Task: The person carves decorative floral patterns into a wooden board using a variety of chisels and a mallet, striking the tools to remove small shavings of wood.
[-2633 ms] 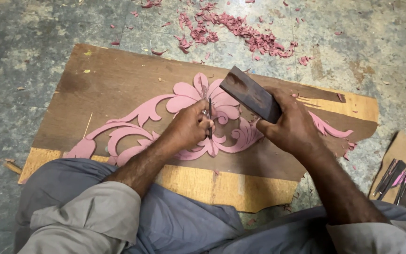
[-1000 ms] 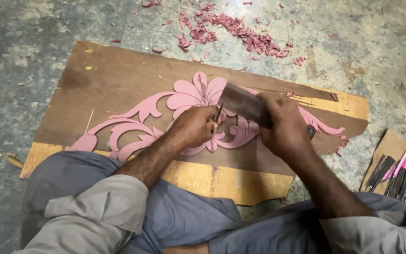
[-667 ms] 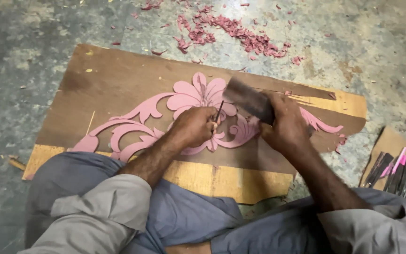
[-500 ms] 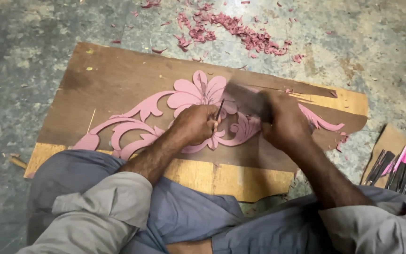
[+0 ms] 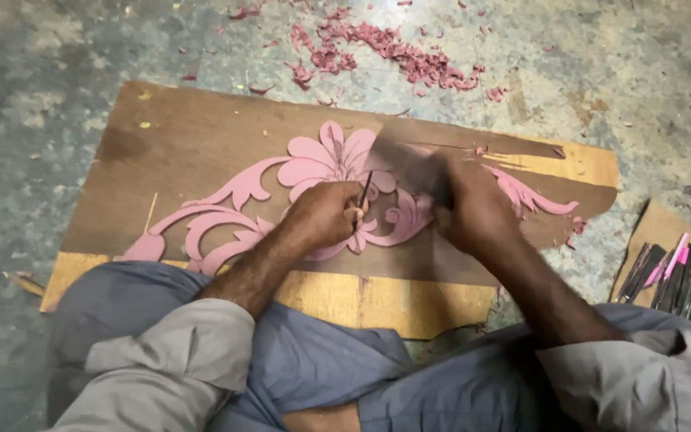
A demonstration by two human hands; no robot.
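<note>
Near the board's (image 5: 201, 144) middle, both hands grip tools, left hand (image 5: 325, 216) a chisel (image 5: 364, 192), right hand (image 5: 473, 210) a mallet block (image 5: 409, 164), on the pink scrollwork (image 5: 313, 164), shaped but seemingly unfinished.

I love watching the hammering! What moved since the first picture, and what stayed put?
The right hand swung the dark wooden block down, closer to the thin chisel; it shows blurred. The left hand kept gripping the chisel on the pink flower carving. The board and the tools stayed put.

Head camera looks down, close
</note>
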